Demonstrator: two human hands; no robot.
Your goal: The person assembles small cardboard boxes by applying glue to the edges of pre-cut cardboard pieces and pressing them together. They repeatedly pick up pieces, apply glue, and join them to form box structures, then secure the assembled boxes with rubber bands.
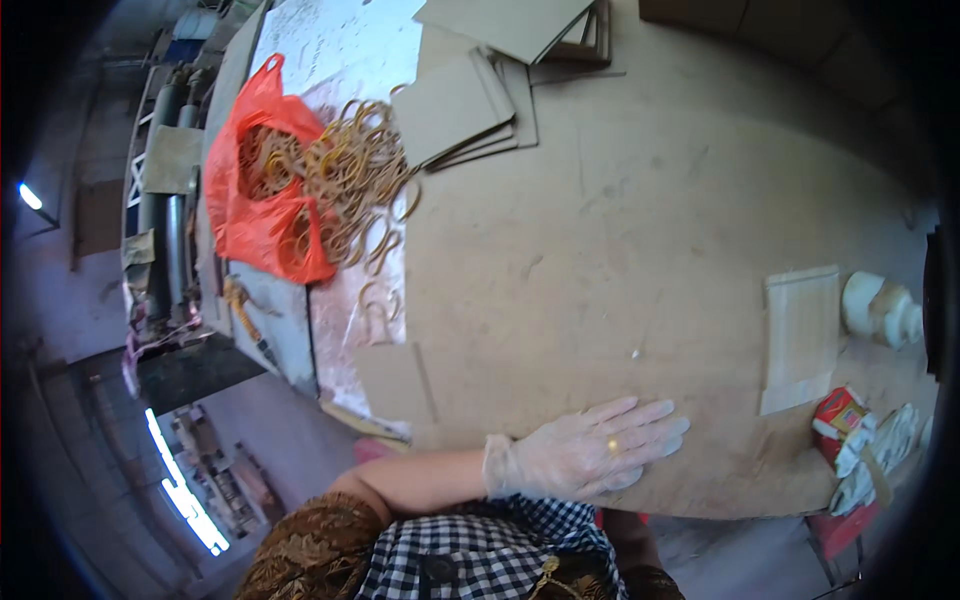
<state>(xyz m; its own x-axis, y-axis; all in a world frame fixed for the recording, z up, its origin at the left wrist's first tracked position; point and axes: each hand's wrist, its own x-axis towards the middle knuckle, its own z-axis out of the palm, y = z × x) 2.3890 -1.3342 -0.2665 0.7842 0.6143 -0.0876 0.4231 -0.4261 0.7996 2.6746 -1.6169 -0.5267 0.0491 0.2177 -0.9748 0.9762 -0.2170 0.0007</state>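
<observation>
The left hand (572, 456) lies palm down at the table's near edge, lower centre of the frame, its fingers stretched out and slightly parted against the surface. Of the right arm, a dim stretch (632, 545) shows below that edge; the right hand is hidden, so I cannot tell its grip. The table (600, 270) offers a broad, flat brown stretch from the upper centre down to the left hand, and its near edge curves toward the lower right. Nearest the wrist, to its left, lies a thin card square (397, 385).

A thin, see-through glove wrinkles over the left hand, with a gold-coloured ring at one finger. Stiff, flat grey-brown boards (455, 105) overlap unevenly at upper centre; a ribbed, pale rectangular panel (801, 338) lies at right.

At upper left, a glossy red plastic bag (235, 205) gapes, tan rubber bands (360, 150) inside and spilling into a loose heap beside it. A rounded white bottle (880, 310) is at far right.
</observation>
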